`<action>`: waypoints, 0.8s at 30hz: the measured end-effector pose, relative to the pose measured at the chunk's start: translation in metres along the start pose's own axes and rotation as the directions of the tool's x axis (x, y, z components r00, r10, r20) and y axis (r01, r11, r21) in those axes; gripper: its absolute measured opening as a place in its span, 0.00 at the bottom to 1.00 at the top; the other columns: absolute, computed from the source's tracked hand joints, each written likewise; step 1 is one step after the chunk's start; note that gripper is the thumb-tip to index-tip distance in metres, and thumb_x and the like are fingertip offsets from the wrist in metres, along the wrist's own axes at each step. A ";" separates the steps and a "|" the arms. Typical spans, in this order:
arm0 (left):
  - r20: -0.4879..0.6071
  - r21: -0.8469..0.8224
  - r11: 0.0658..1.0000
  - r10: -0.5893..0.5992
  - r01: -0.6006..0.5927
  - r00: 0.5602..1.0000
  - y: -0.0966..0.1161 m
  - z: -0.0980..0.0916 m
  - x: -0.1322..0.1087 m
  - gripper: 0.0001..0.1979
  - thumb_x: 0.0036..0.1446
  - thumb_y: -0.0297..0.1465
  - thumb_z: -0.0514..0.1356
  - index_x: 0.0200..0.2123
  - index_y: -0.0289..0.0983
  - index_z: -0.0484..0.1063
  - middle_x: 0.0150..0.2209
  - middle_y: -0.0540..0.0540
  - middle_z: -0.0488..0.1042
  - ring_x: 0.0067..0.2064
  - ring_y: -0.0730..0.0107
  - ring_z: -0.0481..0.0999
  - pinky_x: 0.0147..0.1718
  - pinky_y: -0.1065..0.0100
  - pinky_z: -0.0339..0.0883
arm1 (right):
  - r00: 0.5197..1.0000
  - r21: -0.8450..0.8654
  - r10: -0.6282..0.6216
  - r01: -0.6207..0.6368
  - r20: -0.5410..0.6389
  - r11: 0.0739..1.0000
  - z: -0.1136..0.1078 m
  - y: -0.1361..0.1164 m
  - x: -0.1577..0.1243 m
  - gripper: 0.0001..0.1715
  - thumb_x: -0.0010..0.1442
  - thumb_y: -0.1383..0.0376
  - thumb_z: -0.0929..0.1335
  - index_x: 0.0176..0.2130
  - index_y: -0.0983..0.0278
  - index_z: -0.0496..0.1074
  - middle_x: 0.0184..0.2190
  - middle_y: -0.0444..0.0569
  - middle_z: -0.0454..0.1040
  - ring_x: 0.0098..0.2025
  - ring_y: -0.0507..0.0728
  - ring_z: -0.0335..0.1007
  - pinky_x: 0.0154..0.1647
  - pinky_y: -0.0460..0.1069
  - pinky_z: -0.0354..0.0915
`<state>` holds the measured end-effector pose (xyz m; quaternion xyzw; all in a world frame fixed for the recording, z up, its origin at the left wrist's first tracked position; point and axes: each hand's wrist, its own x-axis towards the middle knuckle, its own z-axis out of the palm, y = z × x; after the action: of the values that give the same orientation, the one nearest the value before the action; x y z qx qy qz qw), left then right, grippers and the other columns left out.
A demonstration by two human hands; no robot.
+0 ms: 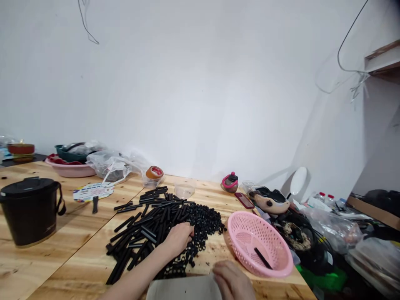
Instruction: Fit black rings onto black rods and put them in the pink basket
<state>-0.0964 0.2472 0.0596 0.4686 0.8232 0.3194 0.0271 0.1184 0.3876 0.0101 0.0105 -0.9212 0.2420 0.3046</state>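
Note:
My left hand [180,237] reaches over the wooden table with its fingers curled closed. It sits between a heap of black tubes [140,231] and a pile of small black ring-like pieces [204,221]; whatever is in its fingertips is hidden. Low in the view, my right hand [233,281] has its fingers bent around the right corner of a pale grey, box-like thing [184,289], which the bottom edge cuts off. To the right stands a pink perforated basket [237,225] with one black strip [263,258] lying in it.
A black lidded bucket [29,212] stands at left. Behind the heap are a clear bowl [184,191], a tape roll [154,172] and plastic bags [109,164]. A phone [244,200] lies before a small pink-handled pot [230,183]. Clutter [312,233] crowds the right.

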 end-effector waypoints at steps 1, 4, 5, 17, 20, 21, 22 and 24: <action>-0.016 -0.045 0.999 -0.008 0.007 1.000 -0.001 -0.001 -0.002 0.06 0.45 0.22 0.61 0.26 0.39 0.74 0.33 0.44 0.77 0.42 0.53 0.77 0.44 0.60 0.65 | 1.000 0.014 0.028 -0.028 0.012 1.000 -0.003 -0.004 0.005 0.11 0.64 0.69 0.64 0.40 0.58 0.76 0.37 0.50 0.79 0.40 0.59 0.76 0.41 0.50 0.72; -0.070 -0.221 0.974 -0.073 0.056 0.995 -0.005 -0.013 -0.006 0.02 0.50 0.27 0.59 0.29 0.39 0.71 0.29 0.48 0.74 0.37 0.59 0.76 0.41 0.62 0.66 | 0.995 0.058 0.085 -0.088 0.045 0.994 -0.005 -0.020 0.028 0.13 0.65 0.71 0.62 0.39 0.61 0.75 0.37 0.50 0.77 0.40 0.58 0.74 0.41 0.50 0.68; -0.084 -0.290 0.954 -0.108 0.079 0.991 -0.007 -0.019 -0.008 0.01 0.51 0.29 0.58 0.29 0.39 0.70 0.27 0.49 0.74 0.35 0.62 0.76 0.39 0.64 0.67 | 0.995 0.063 0.080 -0.084 0.064 0.994 -0.002 -0.024 0.037 0.12 0.64 0.71 0.63 0.40 0.61 0.76 0.37 0.49 0.77 0.40 0.58 0.74 0.41 0.50 0.68; -0.161 -0.801 0.587 -0.400 0.117 0.902 -0.025 -0.085 -0.061 0.22 0.44 0.47 0.66 0.30 0.32 0.76 0.23 0.48 0.73 0.22 0.73 0.69 0.21 0.73 0.60 | 0.975 0.014 0.021 -0.025 0.221 1.000 0.086 -0.049 0.135 0.11 0.56 0.71 0.69 0.39 0.60 0.78 0.41 0.51 0.75 0.47 0.61 0.69 0.45 0.51 0.63; -0.308 -0.830 0.555 -0.376 -0.054 0.874 0.011 -0.137 -0.050 0.22 0.49 0.48 0.65 0.36 0.34 0.75 0.28 0.50 0.72 0.26 0.76 0.69 0.25 0.75 0.62 | 0.978 0.090 0.032 -0.052 0.208 0.995 0.091 -0.051 0.138 0.08 0.56 0.72 0.68 0.34 0.61 0.77 0.36 0.50 0.75 0.44 0.60 0.68 0.46 0.52 0.62; -0.375 -0.827 0.546 -0.360 -0.133 0.854 0.027 -0.158 -0.046 0.21 0.53 0.48 0.62 0.40 0.36 0.74 0.31 0.51 0.72 0.29 0.77 0.69 0.28 0.76 0.63 | 0.981 0.125 0.047 -0.072 0.191 0.990 0.090 -0.051 0.138 0.08 0.57 0.72 0.68 0.34 0.61 0.77 0.37 0.50 0.75 0.44 0.60 0.68 0.47 0.52 0.62; -0.444 -0.815 0.534 -0.323 -0.226 0.836 0.045 -0.177 -0.043 0.20 0.55 0.47 0.62 0.41 0.37 0.74 0.32 0.51 0.72 0.30 0.78 0.69 0.29 0.77 0.63 | 0.983 0.166 0.069 -0.097 0.169 0.981 0.087 -0.051 0.138 0.08 0.58 0.71 0.67 0.35 0.61 0.76 0.37 0.50 0.75 0.45 0.60 0.67 0.48 0.53 0.62; -0.603 -0.729 0.505 -0.154 -0.462 0.783 0.074 -0.201 -0.038 0.17 0.60 0.44 0.61 0.42 0.35 0.75 0.33 0.49 0.72 0.31 0.77 0.69 0.30 0.77 0.64 | 0.982 0.264 0.136 -0.166 0.130 0.950 0.078 -0.050 0.138 0.06 0.60 0.68 0.66 0.37 0.62 0.74 0.36 0.50 0.74 0.42 0.59 0.69 0.46 0.52 0.64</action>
<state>-0.0889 0.1427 0.2505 0.3429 0.4729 0.8107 -0.0395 -0.0288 0.3255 0.0554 -0.0047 -0.8923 0.3887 0.2296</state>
